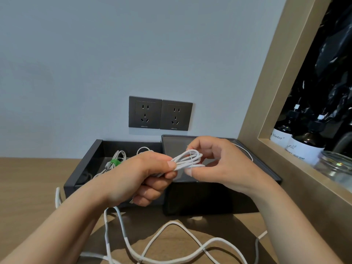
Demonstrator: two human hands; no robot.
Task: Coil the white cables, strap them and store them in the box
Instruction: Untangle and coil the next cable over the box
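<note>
a: which step? we say coiling, no strapping yet.
b: agreed. we see the left hand point(152, 174) gripping the near end of the white coil point(187, 159), thumb pressed on top, the other fingers point(150, 195) curled under it. the right hand point(215, 162) curls round the far end of the loops, thumb below, index on top.
a: so both hands closed on one coil. where is it?
b: held in the air over the dark lid point(238, 174), just right of the open box point(83, 168). not in the box.
a: the rest of the cable?
b: loose cable point(171, 223) drops from under the left hand and sprawls over the near counter point(28, 178) in wide bends. we can't tell if it's all one cable.
a: anything stored already?
b: one coil with a green strap point(114, 162) lies in the left part of the box. there's another white loop point(143, 149) behind it, and we see no strap on that one.
a: next move, as we judge it?
b: the left hand pins the bundle while the right lets go, draws up slack from the counter and lays another loop. the loops look springy, so we reckon a loose thumb lets them fan out.
a: is there a strap for this coil?
b: none that we can see.
</note>
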